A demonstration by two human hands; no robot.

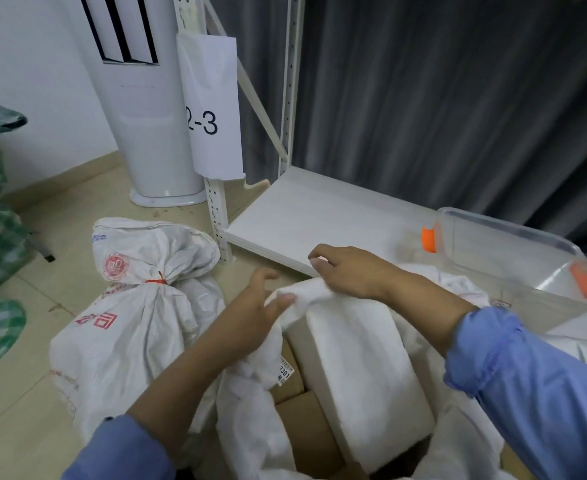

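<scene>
Right of a tied white woven sack with red print (pixel 136 306), the left hand (pixel 254 310) pinches the rumpled edge of a white fabric bag (pixel 299 294) around a white rectangular block (pixel 364 358) in a brown cardboard box (pixel 319 441), the right hand (pixel 349 271) rests on that edge, its grip hidden, near a clear plastic bin (pixel 513 251)
</scene>
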